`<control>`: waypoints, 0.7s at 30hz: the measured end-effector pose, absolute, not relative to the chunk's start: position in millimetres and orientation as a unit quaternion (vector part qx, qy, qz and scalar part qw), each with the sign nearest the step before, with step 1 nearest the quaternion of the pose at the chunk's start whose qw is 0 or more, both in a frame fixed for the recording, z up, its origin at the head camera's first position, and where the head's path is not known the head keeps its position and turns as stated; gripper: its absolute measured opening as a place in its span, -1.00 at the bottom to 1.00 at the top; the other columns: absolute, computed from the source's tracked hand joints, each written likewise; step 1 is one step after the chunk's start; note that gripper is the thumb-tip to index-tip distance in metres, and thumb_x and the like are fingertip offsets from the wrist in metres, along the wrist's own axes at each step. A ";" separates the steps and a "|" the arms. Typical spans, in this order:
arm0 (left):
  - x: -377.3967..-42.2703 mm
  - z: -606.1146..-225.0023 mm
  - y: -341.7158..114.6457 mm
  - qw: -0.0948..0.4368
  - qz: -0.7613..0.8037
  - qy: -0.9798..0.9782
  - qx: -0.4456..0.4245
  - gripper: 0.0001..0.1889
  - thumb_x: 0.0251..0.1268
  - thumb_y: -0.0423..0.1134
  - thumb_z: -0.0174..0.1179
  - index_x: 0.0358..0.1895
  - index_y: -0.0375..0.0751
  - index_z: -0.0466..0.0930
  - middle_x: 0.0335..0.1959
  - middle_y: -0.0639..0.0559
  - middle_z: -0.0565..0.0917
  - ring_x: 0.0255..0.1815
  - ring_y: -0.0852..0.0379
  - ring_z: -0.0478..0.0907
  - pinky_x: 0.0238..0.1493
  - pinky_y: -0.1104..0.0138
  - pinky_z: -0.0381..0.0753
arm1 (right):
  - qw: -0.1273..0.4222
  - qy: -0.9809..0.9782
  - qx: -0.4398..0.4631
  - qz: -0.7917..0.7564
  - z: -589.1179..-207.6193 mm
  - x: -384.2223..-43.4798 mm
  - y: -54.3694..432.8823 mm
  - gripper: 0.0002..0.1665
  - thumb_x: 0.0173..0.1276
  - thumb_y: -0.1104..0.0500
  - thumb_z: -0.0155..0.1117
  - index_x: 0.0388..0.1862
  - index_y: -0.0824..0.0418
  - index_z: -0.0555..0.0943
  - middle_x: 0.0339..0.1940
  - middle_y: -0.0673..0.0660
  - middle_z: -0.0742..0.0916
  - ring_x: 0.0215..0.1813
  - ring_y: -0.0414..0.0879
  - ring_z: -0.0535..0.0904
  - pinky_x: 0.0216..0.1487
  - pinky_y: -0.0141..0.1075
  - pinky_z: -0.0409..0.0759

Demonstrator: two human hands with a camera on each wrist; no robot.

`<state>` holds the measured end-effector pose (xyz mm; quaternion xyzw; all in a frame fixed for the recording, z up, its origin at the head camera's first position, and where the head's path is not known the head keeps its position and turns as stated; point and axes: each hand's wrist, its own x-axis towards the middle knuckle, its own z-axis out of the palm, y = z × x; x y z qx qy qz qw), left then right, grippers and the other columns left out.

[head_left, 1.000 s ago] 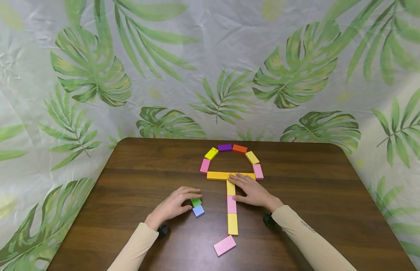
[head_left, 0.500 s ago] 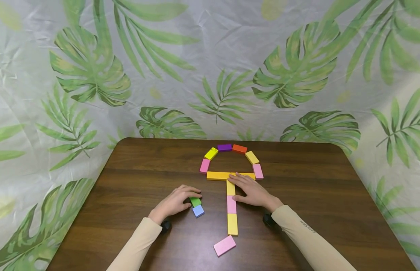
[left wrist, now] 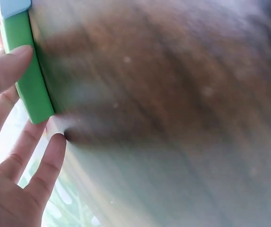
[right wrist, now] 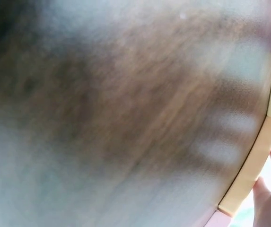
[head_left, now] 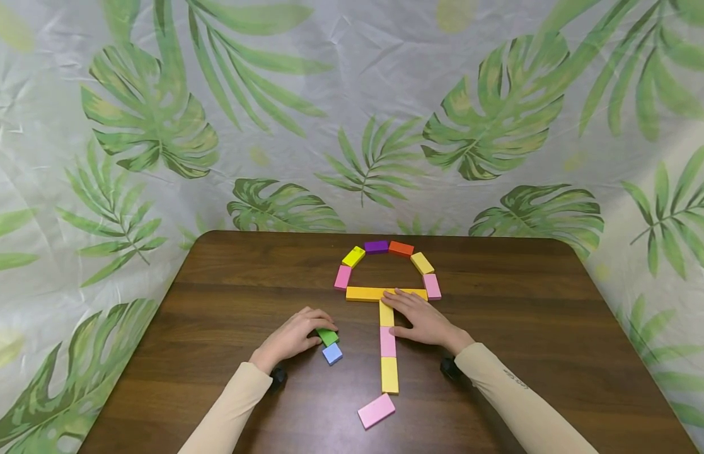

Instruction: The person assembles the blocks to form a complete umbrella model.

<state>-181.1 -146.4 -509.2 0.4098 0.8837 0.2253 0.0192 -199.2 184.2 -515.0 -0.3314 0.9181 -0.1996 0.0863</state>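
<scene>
My left hand [head_left: 294, 332] holds a green block [head_left: 328, 337] between thumb and fingers on the tabletop. In the left wrist view the thumb lies across the green block [left wrist: 37, 97], with fingers behind it. A small blue block [head_left: 332, 354] sits at its near end. My right hand [head_left: 424, 320] rests with extended fingers on the long orange bar [head_left: 363, 294] and the top of a column under it. That column has a yellow block [head_left: 387, 313], a pink block [head_left: 388, 342] and another yellow block [head_left: 389, 376]. The right wrist view shows fingertips along the orange bar [right wrist: 251, 165].
Above the bar, an arch runs through a pink block [head_left: 343, 277], bright yellow block [head_left: 354, 256], purple block [head_left: 377, 247], red block [head_left: 401, 248], pale yellow block [head_left: 422, 263] and light pink block [head_left: 432, 286]. A loose pink block [head_left: 377, 412] lies askew below the column.
My left hand has shifted slightly away from me, and the green block has turned a little against the blue one. The right hand and the other blocks stay put.
</scene>
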 end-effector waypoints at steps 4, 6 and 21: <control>-181.6 -509.6 -147.2 0.020 0.220 0.886 0.407 -0.68 0.17 -0.40 0.32 0.01 -0.08 0.67 -0.01 0.08 0.59 0.03 0.09 0.46 0.07 0.21 0.47 | 0.088 0.919 -0.330 -0.199 -515.2 -199.7 183.8 -0.13 0.34 -0.22 0.15 0.49 0.18 0.22 0.49 0.10 0.26 0.52 0.07 0.01 0.44 0.03 -0.06; -181.6 -509.0 -147.6 0.020 0.221 0.886 0.406 -0.69 0.18 -0.37 0.33 0.01 -0.05 0.67 -0.02 0.10 0.59 0.02 0.11 0.45 0.07 0.24 0.47 | 0.089 0.919 -0.329 -0.200 -514.7 -199.7 183.6 -0.13 0.34 -0.23 0.15 0.49 0.18 0.22 0.49 0.10 0.27 0.52 0.07 0.01 0.44 0.03 -0.06; -166.0 -494.1 -149.3 -0.005 0.233 0.873 0.429 -0.68 0.20 -0.30 0.32 0.04 -0.03 0.66 -0.02 0.13 0.57 0.01 0.13 0.44 0.04 0.26 0.48 | 0.086 0.918 -0.330 -0.201 -514.3 -198.5 184.2 -0.13 0.34 -0.22 0.15 0.49 0.17 0.21 0.50 0.10 0.26 0.51 0.07 0.01 0.44 0.03 -0.07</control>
